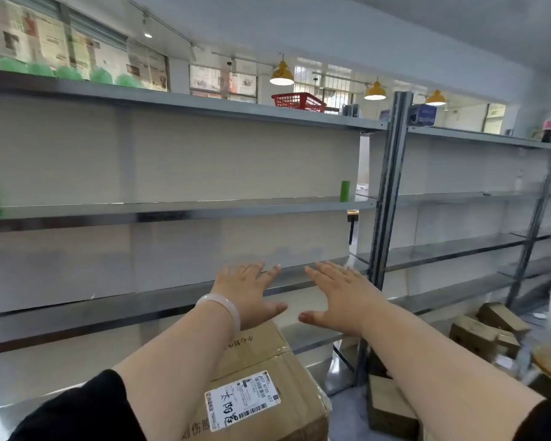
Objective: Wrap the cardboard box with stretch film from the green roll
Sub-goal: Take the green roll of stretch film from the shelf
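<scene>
Left hand (247, 292) and right hand (334, 296) held out flat, fingers (254, 268) spread and released, nothing grasped, cardboard box (268, 370) seen below the forearms, label (242, 401) upward, green roll (344, 191) stood upright on a shelf (204, 207) beyond, well apart

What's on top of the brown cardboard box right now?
A white shipping label with barcodes lies on the brown cardboard box. The left forearm hides its left part.
</scene>
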